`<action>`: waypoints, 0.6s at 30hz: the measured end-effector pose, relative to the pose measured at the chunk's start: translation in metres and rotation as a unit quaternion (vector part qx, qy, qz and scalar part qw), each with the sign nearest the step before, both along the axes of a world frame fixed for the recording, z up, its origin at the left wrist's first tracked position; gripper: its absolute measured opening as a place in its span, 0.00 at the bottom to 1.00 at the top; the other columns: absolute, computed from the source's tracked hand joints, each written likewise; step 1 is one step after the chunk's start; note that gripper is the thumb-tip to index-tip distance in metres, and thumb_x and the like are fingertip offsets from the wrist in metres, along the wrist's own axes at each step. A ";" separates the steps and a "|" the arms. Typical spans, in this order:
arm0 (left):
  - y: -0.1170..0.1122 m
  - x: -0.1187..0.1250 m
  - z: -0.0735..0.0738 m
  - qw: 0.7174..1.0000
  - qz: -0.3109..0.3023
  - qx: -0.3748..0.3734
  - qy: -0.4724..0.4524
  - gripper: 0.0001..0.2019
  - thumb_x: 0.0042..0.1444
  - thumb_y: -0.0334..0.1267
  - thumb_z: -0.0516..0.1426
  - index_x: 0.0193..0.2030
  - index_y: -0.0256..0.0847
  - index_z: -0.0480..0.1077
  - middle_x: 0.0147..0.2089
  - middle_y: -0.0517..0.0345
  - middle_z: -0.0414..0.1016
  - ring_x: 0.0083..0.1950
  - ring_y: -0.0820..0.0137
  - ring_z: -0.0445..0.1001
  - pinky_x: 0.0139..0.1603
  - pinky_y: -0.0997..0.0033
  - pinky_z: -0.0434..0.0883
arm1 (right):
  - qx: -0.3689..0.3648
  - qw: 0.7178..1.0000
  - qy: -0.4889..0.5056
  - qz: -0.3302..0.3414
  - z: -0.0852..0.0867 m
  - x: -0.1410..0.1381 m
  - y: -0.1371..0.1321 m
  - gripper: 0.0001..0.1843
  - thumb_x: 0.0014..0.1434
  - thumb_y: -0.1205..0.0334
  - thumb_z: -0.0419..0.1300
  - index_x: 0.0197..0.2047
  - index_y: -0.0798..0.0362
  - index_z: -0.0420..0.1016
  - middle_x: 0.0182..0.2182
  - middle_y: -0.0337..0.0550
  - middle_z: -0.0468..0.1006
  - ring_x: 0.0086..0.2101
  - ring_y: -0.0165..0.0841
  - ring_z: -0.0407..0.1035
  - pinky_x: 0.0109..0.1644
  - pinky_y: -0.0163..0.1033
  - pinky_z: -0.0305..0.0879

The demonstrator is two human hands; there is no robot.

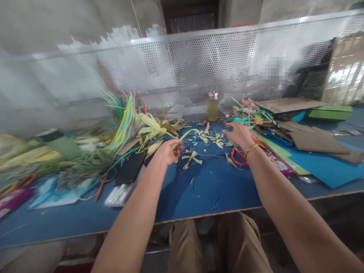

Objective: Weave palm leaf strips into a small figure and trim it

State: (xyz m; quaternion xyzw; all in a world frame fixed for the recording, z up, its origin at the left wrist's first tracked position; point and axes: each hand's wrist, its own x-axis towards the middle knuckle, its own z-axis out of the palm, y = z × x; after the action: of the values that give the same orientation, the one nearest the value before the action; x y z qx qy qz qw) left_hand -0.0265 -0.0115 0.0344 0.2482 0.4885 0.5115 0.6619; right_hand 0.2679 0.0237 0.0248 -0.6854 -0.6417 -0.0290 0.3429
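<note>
My left hand [170, 151] is closed, its fingers pinching a pale green strip of corn husk [190, 132] that curves up to the right. Behind that hand lies a loose bunch of dried husk [152, 129]. My right hand [238, 133], a gold bracelet at its wrist, reaches over the table with fingers apart and nothing visible in them. Just below it are the red handles of scissors [239, 162], their blades hard to make out. Torn husk scraps [210, 138] lie between the hands, and a small crossed husk piece [192, 159] sits nearer to me.
A lidded bottle [212, 108] stands before the perforated metal panel [196, 68]. On the left are colourful pipe cleaners [125, 125], a black phone [129, 168] and grey-green fibre [85, 170]. Cardboard [313, 140] and blue paper [321, 167] lie right. The blue table's [182, 201] front edge is near my knees.
</note>
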 end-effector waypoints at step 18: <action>-0.003 0.008 0.003 0.997 0.022 0.070 0.012 0.02 0.50 0.28 0.60 0.32 0.35 0.70 0.28 0.60 0.72 0.24 0.79 0.70 0.19 0.82 0.60 | -0.213 0.945 -0.244 -0.055 0.011 -0.003 -0.078 0.19 0.56 0.58 0.54 0.45 0.61 0.77 0.46 0.63 0.76 0.49 0.50 0.69 0.47 0.46 0.64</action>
State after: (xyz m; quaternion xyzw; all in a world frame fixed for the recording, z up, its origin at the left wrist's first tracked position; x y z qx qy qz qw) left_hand -0.0182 -0.0146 0.0369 0.2897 0.4648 0.5559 0.6253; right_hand 0.2645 -0.0542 0.0360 -0.7487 -0.6582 -0.0764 0.0198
